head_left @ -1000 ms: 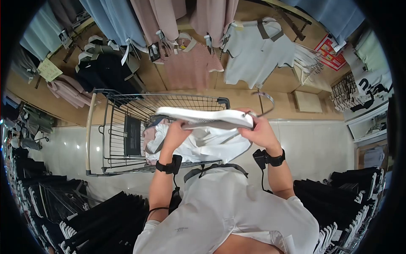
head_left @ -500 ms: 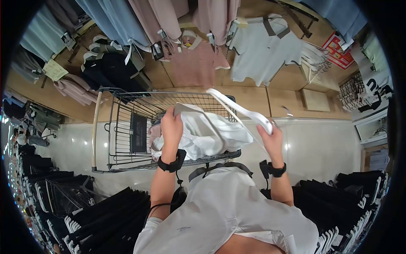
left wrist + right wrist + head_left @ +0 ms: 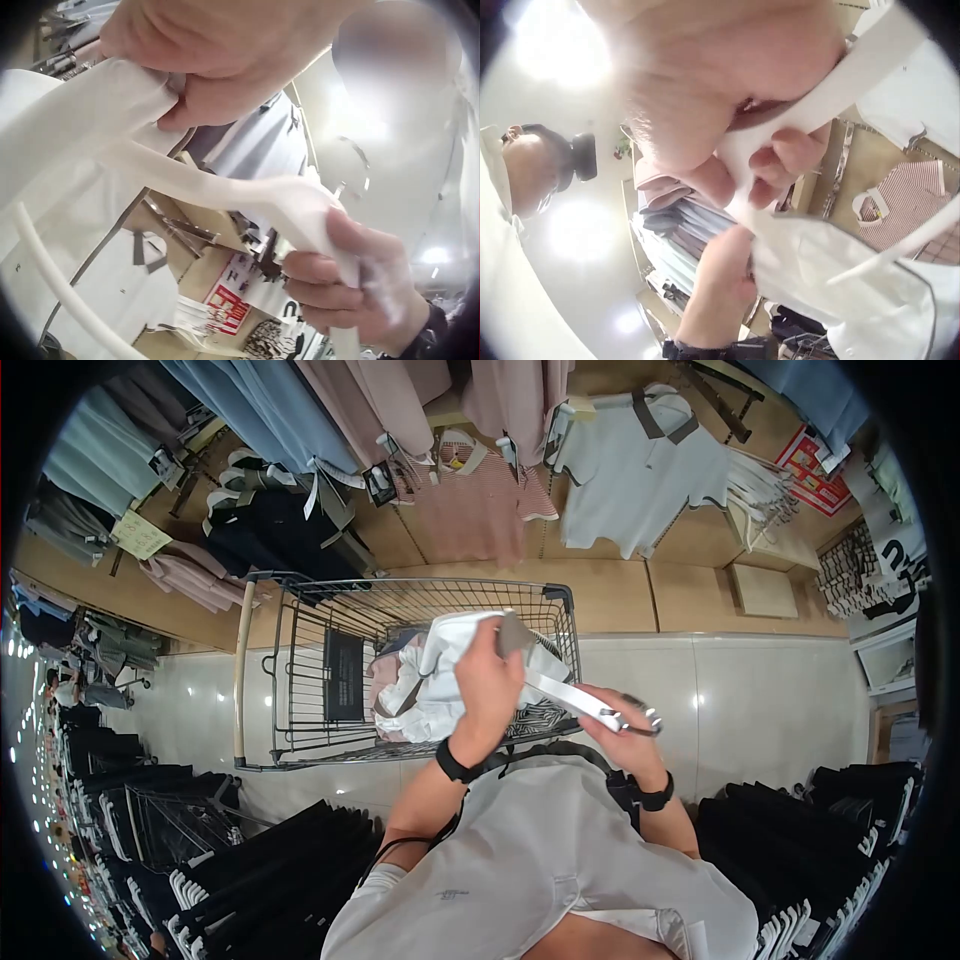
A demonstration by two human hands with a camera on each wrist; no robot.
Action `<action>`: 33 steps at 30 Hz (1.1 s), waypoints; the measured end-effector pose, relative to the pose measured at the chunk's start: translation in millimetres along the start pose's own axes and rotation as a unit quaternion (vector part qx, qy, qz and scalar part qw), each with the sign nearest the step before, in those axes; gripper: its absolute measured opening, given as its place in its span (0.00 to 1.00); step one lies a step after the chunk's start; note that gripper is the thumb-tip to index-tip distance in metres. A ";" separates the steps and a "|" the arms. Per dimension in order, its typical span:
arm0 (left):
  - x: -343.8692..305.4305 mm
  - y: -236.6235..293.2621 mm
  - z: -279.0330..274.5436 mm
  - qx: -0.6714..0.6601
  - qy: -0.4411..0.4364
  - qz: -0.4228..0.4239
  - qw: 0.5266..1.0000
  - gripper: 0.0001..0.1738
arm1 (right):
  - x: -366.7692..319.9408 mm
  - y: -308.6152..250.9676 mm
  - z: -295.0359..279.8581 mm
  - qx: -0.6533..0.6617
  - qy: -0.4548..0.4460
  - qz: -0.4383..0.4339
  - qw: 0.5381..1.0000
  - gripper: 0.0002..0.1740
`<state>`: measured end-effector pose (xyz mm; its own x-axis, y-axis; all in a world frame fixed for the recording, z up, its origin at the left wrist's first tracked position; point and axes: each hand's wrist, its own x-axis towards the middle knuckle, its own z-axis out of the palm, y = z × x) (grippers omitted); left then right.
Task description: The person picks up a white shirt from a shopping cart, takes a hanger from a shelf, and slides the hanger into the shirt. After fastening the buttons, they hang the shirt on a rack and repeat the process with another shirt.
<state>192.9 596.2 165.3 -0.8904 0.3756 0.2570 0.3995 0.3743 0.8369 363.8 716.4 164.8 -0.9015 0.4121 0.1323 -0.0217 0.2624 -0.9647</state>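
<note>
Left hand [image 3: 488, 685] shifted rightward, gripping garment [image 3: 515, 637], right hand [image 3: 617, 730] gripping hanger [image 3: 570, 698] by cart edge [image 3: 574, 645]

I can't read any words or numbers for sure. The red sign [image 3: 814, 470] at the far right has big writing on it, but it is too blurry to read. The yellow note [image 3: 141, 535] at the far left has lines of writing that are too small. The black board [image 3: 344, 675] on the left part of the cart [image 3: 430, 581] has tiny, dim print. The pale clothes [image 3: 560, 840] at the near side have a little dark mark [image 3: 452, 894], too small to read.
</note>
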 end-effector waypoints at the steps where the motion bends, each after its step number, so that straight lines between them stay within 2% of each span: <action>1: -7.4 6.7 4.7 -0.014 -0.004 0.033 0.999 0.20 | 5.5 1.5 4.1 -0.038 -0.005 -0.028 0.999 0.19; 2: -14.9 12.9 9.4 -0.029 -0.008 0.067 0.997 0.21 | 8.8 4.5 10.6 -0.039 -0.005 -0.030 0.999 0.19; 4: -31.9 25.9 15.1 -0.053 -0.006 0.133 0.990 0.22 | 10.2 13.1 23.4 -0.002 0.090 -0.050 0.995 0.22; 5: -39.4 30.8 14.3 -0.064 -0.023 0.117 0.991 0.23 | 9.7 18.0 23.3 -0.017 0.106 -0.060 0.992 0.21; 6: -41.4 29.3 13.1 -0.065 -0.019 0.115 0.991 0.23 | 8.2 17.9 19.2 -0.018 0.103 -0.062 0.993 0.21; 8: -43.6 22.0 11.4 -0.092 0.029 0.164 0.982 0.24 | 3.3 17.0 9.5 -0.073 0.073 -0.119 0.987 0.21; 9: -42.6 13.5 12.8 -0.065 0.067 0.205 0.974 0.26 | 1.1 18.5 9.4 -0.037 0.081 -0.123 0.988 0.22; 10: -45.4 6.9 14.2 -0.065 0.068 0.202 0.975 0.26 | -2.1 19.7 11.0 -0.038 0.078 -0.121 0.989 0.22; 12: -49.0 -6.3 17.1 -0.046 0.085 0.178 0.979 0.28 | -4.9 22.9 14.7 0.014 0.141 -0.127 0.982 0.24; 13: -46.0 -13.8 18.2 -0.082 0.109 0.144 0.980 0.28 | -4.6 24.5 14.5 0.022 0.131 -0.141 0.981 0.27; 14: -42.6 -20.4 17.5 -0.084 0.110 0.145 0.980 0.28 | -4.1 22.2 15.4 0.021 0.131 -0.143 0.981 0.27; 16: -32.0 -29.4 11.0 -0.044 0.171 0.085 0.981 0.28 | -2.2 13.1 21.3 0.066 0.131 -0.177 0.973 0.29; 17: -27.8 -33.5 7.6 -0.020 0.145 0.075 0.986 0.20 | -6.5 16.2 25.3 0.116 0.131 -0.145 0.974 0.30; 20: -31.6 -70.3 23.9 0.025 0.124 0.033 0.991 0.16 | -1.4 5.4 34.3 0.146 0.151 -0.154 0.966 0.30; 21: -37.4 -106.1 39.5 0.049 0.130 0.053 0.989 0.16 | -0.8 -0.3 37.0 0.143 0.151 -0.151 0.966 0.30; 22: -42.2 -109.4 40.8 0.047 0.128 0.052 0.989 0.16 | 2.7 -7.8 39.1 0.165 0.163 -0.136 0.963 0.28; 24: -47.6 -115.1 45.8 0.003 0.101 -0.096 0.990 0.17 | 17.0 -24.1 41.2 0.183 0.179 -0.122 0.959 0.26; 25: -49.8 -119.3 45.8 0.049 0.063 -0.111 0.991 0.18 | 24.5 -34.3 41.3 0.260 0.186 -0.088 0.943 0.26; 26: -55.1 -120.1 45.9 0.046 0.059 -0.110 0.991 0.18 | 33.7 -45.4 42.9 0.336 0.190 -0.056 0.921 0.25; 27: -61.1 -115.3 43.1 0.098 0.040 -0.083 0.991 0.18 | 44.0 -57.8 48.5 0.358 0.224 -0.053 0.905 0.21; 29: -77.7 -112.4 36.9 0.171 -0.029 -0.040 0.984 0.17 | 61.9 -60.0 54.1 0.354 0.256 -0.053 0.898 0.18; 30: -86.0 -105.1 32.7 0.168 -0.031 -0.040 0.984 0.17 | 70.3 -61.1 56.8 0.352 0.287 -0.049 0.890 0.16; 32: -97.9 -88.8 21.7 0.123 -0.154 -0.150 0.969 0.17 | 90.1 -61.6 63.8 0.360 0.304 -0.062 0.880 0.12; 33: -105.2 -92.7 15.2 0.043 -0.127 -0.056 0.989 0.17 | 96.7 -56.4 66.4 0.347 0.307 -0.057 0.884 0.12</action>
<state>252.8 534.9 53.4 -0.8505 0.5253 0.0265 0.3290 0.4918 0.8062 249.1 683.5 216.9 -0.4763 0.8693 0.1318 -0.5497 -0.1774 -0.8163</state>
